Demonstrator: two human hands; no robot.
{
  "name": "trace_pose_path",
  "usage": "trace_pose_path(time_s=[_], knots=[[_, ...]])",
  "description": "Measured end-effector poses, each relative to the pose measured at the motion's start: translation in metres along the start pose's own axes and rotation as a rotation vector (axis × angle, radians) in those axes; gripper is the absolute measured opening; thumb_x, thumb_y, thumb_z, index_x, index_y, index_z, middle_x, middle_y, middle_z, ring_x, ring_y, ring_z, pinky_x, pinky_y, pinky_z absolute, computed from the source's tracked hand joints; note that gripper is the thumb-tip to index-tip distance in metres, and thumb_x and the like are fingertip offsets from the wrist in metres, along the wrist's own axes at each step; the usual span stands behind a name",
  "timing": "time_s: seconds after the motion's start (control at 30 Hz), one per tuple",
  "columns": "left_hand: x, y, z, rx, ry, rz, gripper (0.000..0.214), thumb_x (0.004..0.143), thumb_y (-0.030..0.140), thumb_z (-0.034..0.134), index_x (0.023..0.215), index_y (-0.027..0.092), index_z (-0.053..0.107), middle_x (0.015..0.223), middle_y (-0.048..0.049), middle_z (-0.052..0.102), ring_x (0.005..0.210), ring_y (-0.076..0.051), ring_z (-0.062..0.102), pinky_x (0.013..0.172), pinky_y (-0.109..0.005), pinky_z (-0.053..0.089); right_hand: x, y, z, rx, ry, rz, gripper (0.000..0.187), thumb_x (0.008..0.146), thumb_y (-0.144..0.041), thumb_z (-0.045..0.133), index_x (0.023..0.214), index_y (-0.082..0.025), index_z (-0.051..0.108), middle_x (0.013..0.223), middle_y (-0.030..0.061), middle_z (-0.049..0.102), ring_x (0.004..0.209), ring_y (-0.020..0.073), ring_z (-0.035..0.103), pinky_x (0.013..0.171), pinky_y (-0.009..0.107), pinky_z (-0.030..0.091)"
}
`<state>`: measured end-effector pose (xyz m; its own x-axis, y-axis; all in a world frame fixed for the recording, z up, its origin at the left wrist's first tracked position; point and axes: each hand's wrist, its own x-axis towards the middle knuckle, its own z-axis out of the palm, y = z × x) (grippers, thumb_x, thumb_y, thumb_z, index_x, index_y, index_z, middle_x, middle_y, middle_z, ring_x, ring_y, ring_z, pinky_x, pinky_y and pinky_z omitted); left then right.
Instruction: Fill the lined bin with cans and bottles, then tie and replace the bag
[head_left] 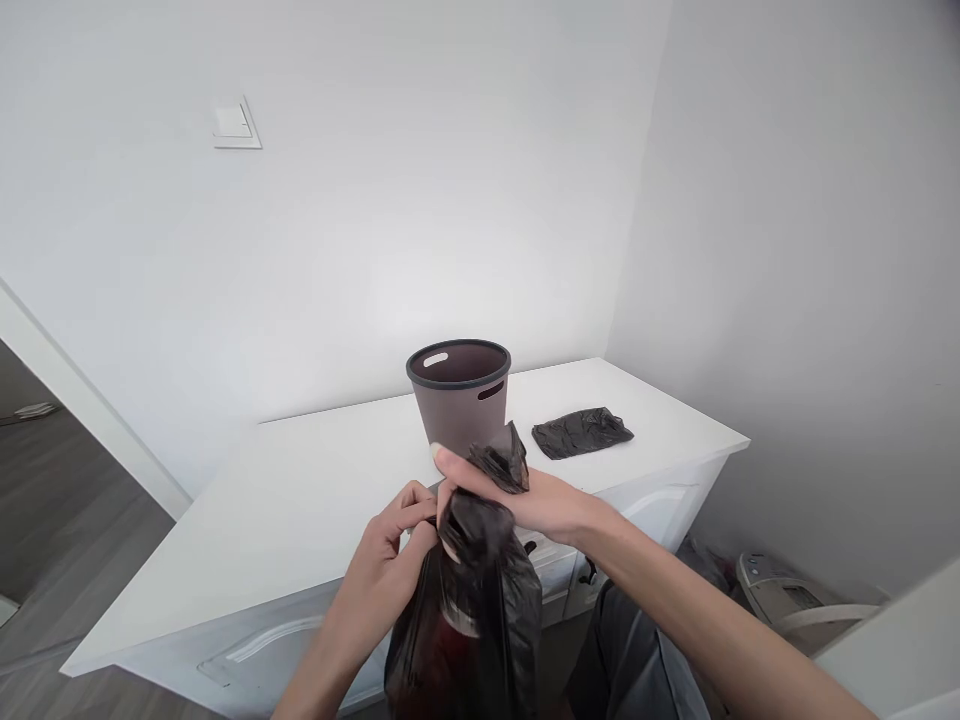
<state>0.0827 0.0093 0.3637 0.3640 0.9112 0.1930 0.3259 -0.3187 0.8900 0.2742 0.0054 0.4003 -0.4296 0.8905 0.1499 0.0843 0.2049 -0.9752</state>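
A black plastic bag (pixel 472 630) hangs in front of the cabinet, bulging, with something red and white showing dimly through it. My right hand (pixel 495 490) is closed around its gathered neck, and a tuft of the plastic sticks up over the hand. From the left, my left hand (pixel 397 540) pinches the bag's edge near the neck, fingertips close to the right hand. Just behind the hands stands a mauve trash can (pixel 457 405) with a dark rim and cut-out handles. A second black bag (pixel 581 432), folded flat, lies to its right.
Both the trash can and the folded bag rest on a white cabinet top (pixel 315 500) against the wall. A light switch (pixel 236 122) is on the wall. At the lower right, a grey appliance (pixel 787 590) stands on the floor. A doorway opens at left.
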Motion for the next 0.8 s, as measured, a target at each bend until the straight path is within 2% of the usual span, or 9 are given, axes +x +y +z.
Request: trace_pose_path(time_s=[0.07,0.13,0.23,0.37,0.47,0.57,0.63,0.73,0.8], knots=[[-0.001,-0.003,-0.002,-0.104,-0.016,-0.032,0.032,0.090,0.034,0.051,0.062,0.022,0.061,0.086,-0.0038,0.060,0.084,-0.020,0.053,0.080,-0.029,0.051,0.000,-0.004,-0.004,-0.024,-0.197,-0.032,0.057,0.100,-0.068,0.046,0.068,-0.026,0.069,0.075,0.0015,0.066,0.079,0.0217,0.063,0.084,0.039,0.053],[-0.002,-0.008,-0.003,-0.239,-0.007,-0.100,0.028,0.087,0.031,0.051,0.063,0.021,0.061,0.087,-0.0038,0.062,0.088,-0.021,0.056,0.084,-0.030,0.052,0.000,-0.008,-0.008,-0.080,-0.289,-0.092,0.055,0.100,-0.065,0.047,0.068,-0.026,0.069,0.076,0.0015,0.065,0.079,0.0215,0.061,0.082,0.038,0.052],[-0.002,-0.015,-0.005,-0.468,0.005,-0.189,0.021,0.084,0.029,0.052,0.071,0.021,0.065,0.087,-0.0039,0.067,0.090,-0.022,0.060,0.087,-0.033,0.052,0.001,-0.014,-0.009,-0.125,-0.267,-0.105,0.052,0.101,-0.063,0.048,0.069,-0.026,0.067,0.078,0.0015,0.064,0.081,0.0217,0.059,0.080,0.037,0.050],[-0.002,-0.015,-0.010,-0.672,-0.086,-0.176,0.030,0.088,0.041,0.050,0.093,0.021,0.071,0.100,-0.0075,0.073,0.097,-0.027,0.066,0.087,-0.037,0.053,0.005,-0.011,-0.002,-0.108,-0.139,-0.072,0.051,0.101,-0.063,0.047,0.073,-0.025,0.067,0.083,0.0011,0.064,0.084,0.0211,0.059,0.081,0.034,0.048],[-0.005,-0.007,-0.011,-0.490,-0.077,-0.108,0.035,0.081,0.051,0.066,0.103,0.023,0.066,0.103,-0.0066,0.073,0.099,-0.027,0.066,0.087,-0.036,0.053,0.010,-0.007,0.006,-0.104,-0.045,-0.042,0.050,0.100,-0.066,0.049,0.080,-0.024,0.069,0.087,0.0015,0.065,0.088,0.0216,0.060,0.080,0.033,0.048],[-0.006,0.000,-0.012,-0.175,-0.011,-0.091,0.032,0.077,0.044,0.075,0.093,0.025,0.056,0.090,-0.0002,0.067,0.084,-0.020,0.062,0.075,-0.029,0.050,0.015,-0.007,0.012,-0.080,-0.029,-0.064,0.047,0.100,-0.064,0.052,0.084,-0.024,0.070,0.093,0.0013,0.068,0.097,0.0222,0.061,0.089,0.034,0.048],[-0.004,-0.002,-0.015,-0.082,-0.016,-0.059,0.022,0.085,0.038,0.068,0.088,0.025,0.051,0.086,0.0024,0.061,0.080,-0.017,0.057,0.071,-0.026,0.046,0.017,-0.009,0.012,-0.091,-0.061,-0.069,0.045,0.101,-0.063,0.052,0.087,-0.025,0.071,0.095,0.0009,0.068,0.097,0.0213,0.061,0.091,0.034,0.049],[0.000,-0.010,-0.023,-0.084,-0.056,0.022,0.007,0.092,0.029,0.054,0.088,0.024,0.052,0.089,0.0024,0.057,0.089,-0.016,0.055,0.079,-0.025,0.045,0.021,-0.013,0.005,-0.142,-0.099,-0.032,0.036,0.099,-0.059,0.058,0.096,-0.026,0.072,0.101,0.0006,0.068,0.097,0.0202,0.060,0.088,0.033,0.049],[0.003,-0.015,-0.028,-0.113,-0.078,0.004,0.013,0.095,0.030,0.048,0.086,0.023,0.054,0.084,0.0029,0.055,0.084,-0.015,0.052,0.076,-0.024,0.043,0.023,-0.012,-0.001,-0.160,-0.132,-0.007,0.030,0.095,-0.055,0.067,0.104,-0.027,0.071,0.102,0.0001,0.068,0.097,0.0192,0.061,0.086,0.032,0.049]])
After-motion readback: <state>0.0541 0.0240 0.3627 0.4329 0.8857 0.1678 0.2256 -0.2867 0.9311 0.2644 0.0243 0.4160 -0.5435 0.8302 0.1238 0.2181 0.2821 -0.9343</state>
